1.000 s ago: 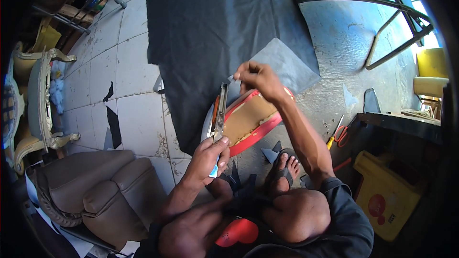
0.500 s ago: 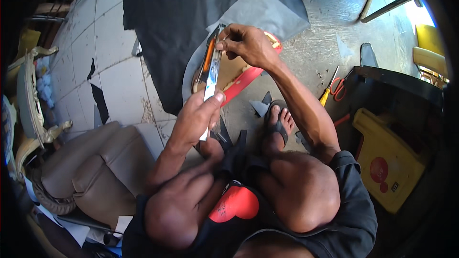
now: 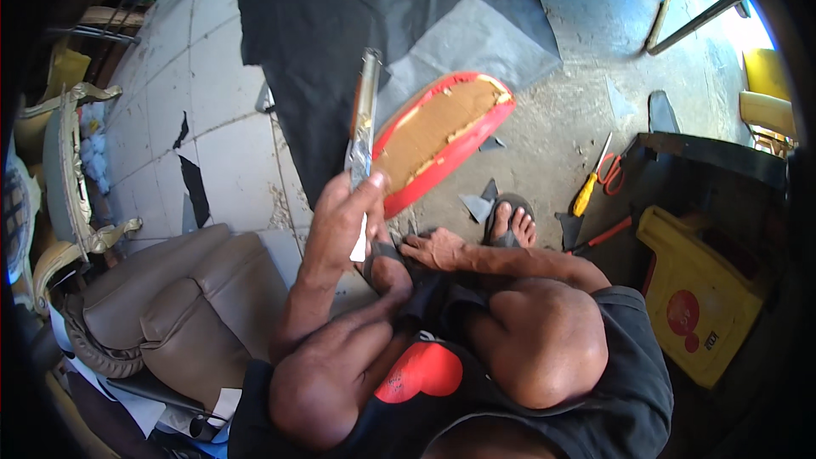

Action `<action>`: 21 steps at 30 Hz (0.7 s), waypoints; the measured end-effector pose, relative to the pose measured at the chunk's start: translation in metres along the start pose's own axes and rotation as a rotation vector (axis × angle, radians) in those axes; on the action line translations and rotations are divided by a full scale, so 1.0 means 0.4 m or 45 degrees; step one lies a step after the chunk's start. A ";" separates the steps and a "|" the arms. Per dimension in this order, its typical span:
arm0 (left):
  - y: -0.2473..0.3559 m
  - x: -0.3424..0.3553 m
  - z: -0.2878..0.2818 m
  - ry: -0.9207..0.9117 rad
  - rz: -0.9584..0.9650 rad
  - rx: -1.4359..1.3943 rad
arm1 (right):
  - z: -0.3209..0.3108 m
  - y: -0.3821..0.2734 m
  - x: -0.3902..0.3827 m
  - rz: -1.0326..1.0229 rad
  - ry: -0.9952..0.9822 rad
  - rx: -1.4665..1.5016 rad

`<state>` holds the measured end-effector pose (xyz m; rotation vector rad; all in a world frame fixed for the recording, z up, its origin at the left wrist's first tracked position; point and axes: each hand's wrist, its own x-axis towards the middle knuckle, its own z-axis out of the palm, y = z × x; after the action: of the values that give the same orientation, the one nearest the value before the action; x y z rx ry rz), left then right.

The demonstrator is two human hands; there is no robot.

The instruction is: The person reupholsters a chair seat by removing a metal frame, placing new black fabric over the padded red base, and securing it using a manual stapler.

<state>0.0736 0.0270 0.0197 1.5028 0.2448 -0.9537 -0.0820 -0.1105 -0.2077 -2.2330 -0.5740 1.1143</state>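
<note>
My left hand is closed round a long, narrow silver tool that looks like a stapler; its far end points up and away from me. Beyond and to the right of it lies an oblong padded panel with a brown board face, a red edge and ragged cream foam along the rim. My right hand is down at the floor beside my left foot, its fingers bent together; anything in them is too small or hidden to make out. A grey piece of cloth rests partly under the panel, over a large black sheet.
At right lie a yellow-handled screwdriver, red-handled scissors and a yellow plastic panel. Brown padded upholstery stands close at left, near a carved chair frame. Dark scraps are scattered on the floor.
My right hand has left the far end of the tool and come down to the floor by my left foot. The tool has tilted slightly in my left hand, uncovering the panel.
</note>
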 end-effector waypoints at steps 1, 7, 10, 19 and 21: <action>0.000 -0.002 -0.001 -0.036 0.011 0.014 | -0.001 0.001 0.000 0.000 0.025 0.005; -0.052 0.006 -0.022 -0.119 0.027 0.077 | -0.054 -0.024 -0.047 -0.167 0.258 0.268; -0.062 0.013 -0.020 -0.138 0.061 0.101 | -0.089 -0.051 -0.073 -0.324 0.413 0.462; -0.063 0.007 0.010 -0.167 0.076 0.337 | -0.462 -0.043 -0.208 -0.180 1.346 0.648; -0.072 0.011 0.020 -0.160 0.081 0.376 | -0.556 -0.047 -0.231 -0.054 1.505 0.526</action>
<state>0.0541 0.0238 -0.0034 1.6997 -0.0370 -1.0625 0.0463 -0.2183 -0.0335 -2.0323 0.1162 -0.2123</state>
